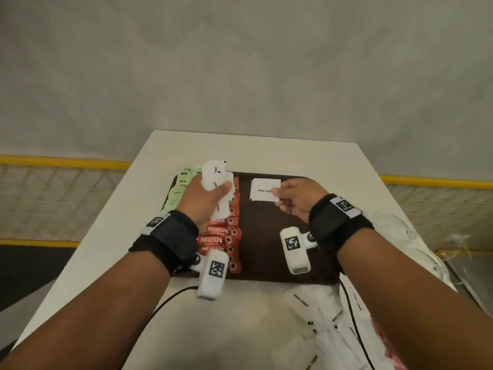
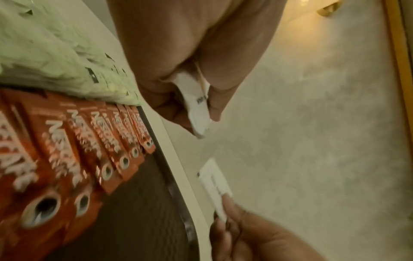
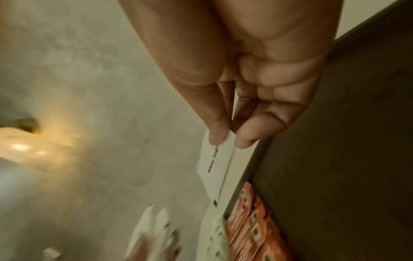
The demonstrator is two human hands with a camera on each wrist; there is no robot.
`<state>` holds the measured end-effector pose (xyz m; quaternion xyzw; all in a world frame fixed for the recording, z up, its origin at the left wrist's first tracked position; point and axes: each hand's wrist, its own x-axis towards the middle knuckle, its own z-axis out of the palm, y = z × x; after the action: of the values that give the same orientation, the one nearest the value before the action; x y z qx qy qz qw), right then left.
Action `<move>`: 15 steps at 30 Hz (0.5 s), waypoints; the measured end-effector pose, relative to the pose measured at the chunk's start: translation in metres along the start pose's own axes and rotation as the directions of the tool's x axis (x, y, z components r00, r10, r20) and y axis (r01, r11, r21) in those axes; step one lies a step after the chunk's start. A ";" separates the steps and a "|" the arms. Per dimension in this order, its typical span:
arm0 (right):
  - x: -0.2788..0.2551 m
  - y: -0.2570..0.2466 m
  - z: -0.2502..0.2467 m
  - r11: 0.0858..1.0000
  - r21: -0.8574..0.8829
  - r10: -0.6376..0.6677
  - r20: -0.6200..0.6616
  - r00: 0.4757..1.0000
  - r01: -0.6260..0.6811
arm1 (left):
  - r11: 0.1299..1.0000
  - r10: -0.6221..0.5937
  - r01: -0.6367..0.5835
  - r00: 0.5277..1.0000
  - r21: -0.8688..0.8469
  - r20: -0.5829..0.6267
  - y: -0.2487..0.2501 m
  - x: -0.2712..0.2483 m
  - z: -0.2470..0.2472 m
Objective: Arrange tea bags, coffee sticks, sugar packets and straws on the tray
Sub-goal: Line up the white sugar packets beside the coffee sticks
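Observation:
A dark brown tray lies on the white table. A column of green tea bags fills its left edge, with a column of red Nescafe coffee sticks beside it. My left hand grips a bunch of white sugar packets above those sticks; the left wrist view shows the packets clamped between thumb and fingers. My right hand pinches a single white sugar packet by its right edge over the tray's far middle. That packet appears in the right wrist view held between thumb and forefinger.
More white sugar packets and paper-wrapped sticks lie in a heap on the table near the front right. A clear plastic container sits right of the tray. A black cable trails off the front. A yellow railing runs behind the table.

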<state>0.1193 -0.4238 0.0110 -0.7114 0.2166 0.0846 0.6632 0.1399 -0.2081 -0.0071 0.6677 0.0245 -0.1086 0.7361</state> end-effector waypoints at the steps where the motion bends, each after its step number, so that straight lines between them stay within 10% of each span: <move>1: 0.014 -0.002 0.001 1.000 0.004 0.028 -0.023 0.999 -0.028 | 1.000 -0.020 0.020 1.000 -0.015 -0.020 0.001 0.008 -0.008; 6: 0.066 -0.009 0.019 0.972 -0.157 0.156 -0.107 0.982 -0.172 | 0.999 -0.035 0.032 0.997 -0.041 -0.063 0.005 0.039 -0.029; 11: 0.107 -0.017 0.041 0.716 -0.672 0.104 -0.166 0.981 -0.190 | 1.000 -0.022 0.021 0.999 -0.011 -0.027 0.002 0.056 -0.037; 15: 0.138 -0.010 0.046 0.634 -0.741 0.172 -0.146 0.974 -0.223 | 1.000 -0.028 0.029 0.999 0.004 -0.025 -0.004 0.065 -0.042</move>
<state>0.2549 -0.4059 -0.0408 -0.8959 0.2588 0.2165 0.2889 0.2068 -0.1747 -0.0274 0.6702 0.0430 -0.1108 0.7326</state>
